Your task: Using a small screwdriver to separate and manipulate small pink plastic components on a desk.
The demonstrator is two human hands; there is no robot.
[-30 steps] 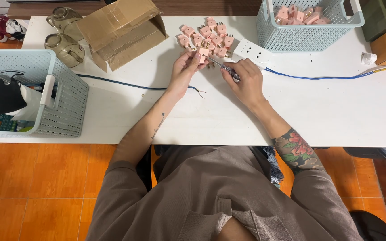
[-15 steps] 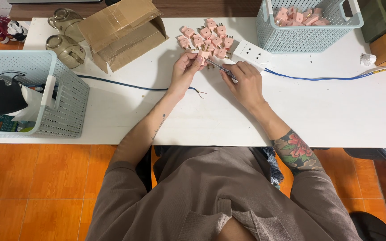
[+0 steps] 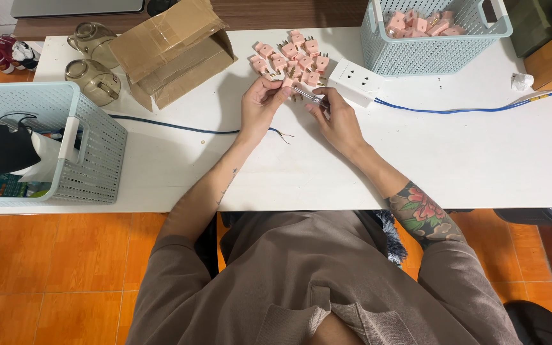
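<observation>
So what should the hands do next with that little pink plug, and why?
Probably bring the screwdriver tip squarely onto the pink plug and turn it. The left hand pinches that plug just below the pile of pink plugs, and the right hand holds a thin screwdriver pointing at it. Whether the tip already touches is too small to tell.

A cardboard box point(image 3: 172, 50) lies near two glass teapots point(image 3: 92, 61) (far-left table corner), beside a blue basket point(image 3: 91, 150)

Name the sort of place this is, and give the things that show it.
Probably a small home workshop for assembling plugs: a white table on orange tiles, a pile of pink plugs, a basket with more, and a power strip.
</observation>
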